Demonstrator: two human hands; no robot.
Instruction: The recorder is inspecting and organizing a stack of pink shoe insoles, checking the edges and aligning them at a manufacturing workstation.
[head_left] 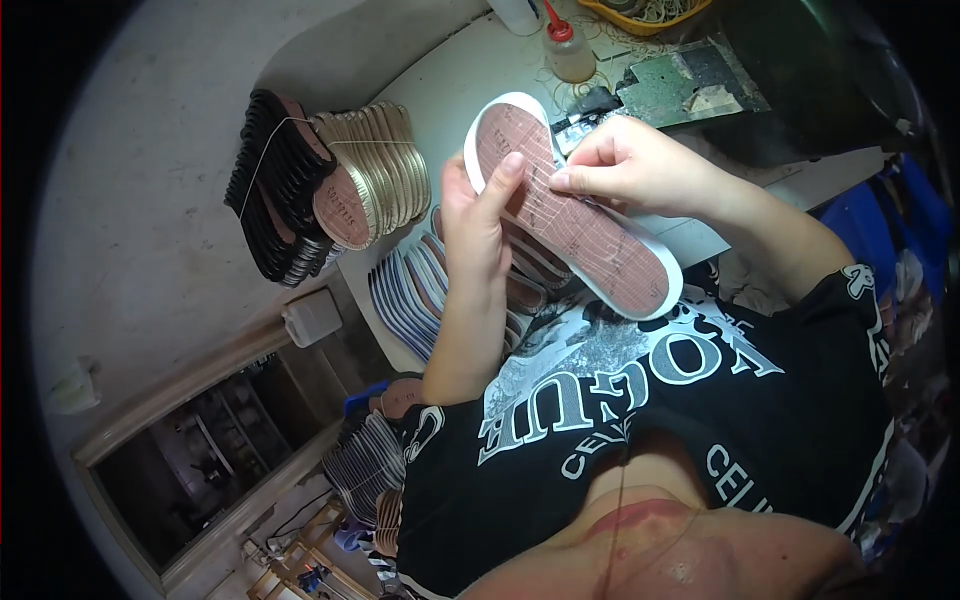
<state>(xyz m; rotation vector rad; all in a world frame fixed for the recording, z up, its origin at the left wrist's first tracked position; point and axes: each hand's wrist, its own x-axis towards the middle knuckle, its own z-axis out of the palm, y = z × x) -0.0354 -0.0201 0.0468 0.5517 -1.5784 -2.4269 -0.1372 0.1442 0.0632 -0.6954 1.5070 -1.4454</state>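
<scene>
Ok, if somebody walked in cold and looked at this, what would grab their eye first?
Probably the white-rimmed shoe sole with its reddish-brown face, held up at the centre by both hands: the left hand grips it from below, the right hand pinches its upper edge. Next, the tied bundle of gold and black soles on the table to the left.

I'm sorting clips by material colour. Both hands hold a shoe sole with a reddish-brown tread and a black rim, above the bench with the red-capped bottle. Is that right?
Not quite: the rim is white, not black. The head view shows the left hand and right hand holding the shoe sole, reddish-brown tread with a white rim, above the bench with the red-capped bottle.
</scene>
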